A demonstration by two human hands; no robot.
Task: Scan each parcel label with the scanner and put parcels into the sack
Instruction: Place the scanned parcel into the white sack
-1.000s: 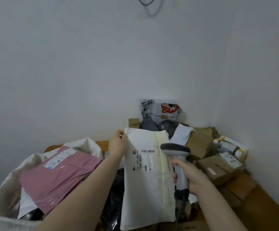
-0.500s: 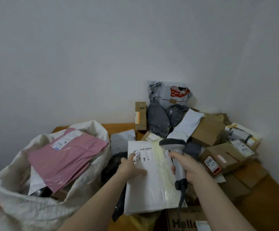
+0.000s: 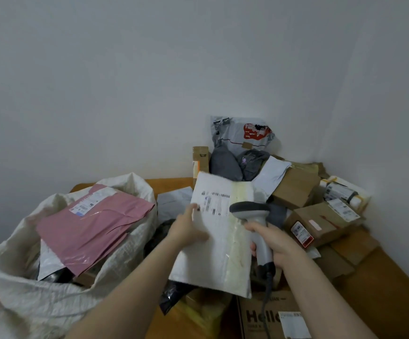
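Left hand gripping edge of white parcel, right hand wrapped round scanner, sack open alongside

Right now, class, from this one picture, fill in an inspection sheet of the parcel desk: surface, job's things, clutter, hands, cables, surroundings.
Surface: wooden table, mostly covered by parcels.
Job's things: white parcel held up, label facing the camera; scanner at its right edge; sack open on the left, pink parcel on top inside.
Clutter: cardboard boxes and grey bags piled in the corner.
Hands: left hand grips the white parcel's left edge; right hand grips the scanner handle.
Cables: scanner cable hangs from the handle.
Surroundings: plain white walls.
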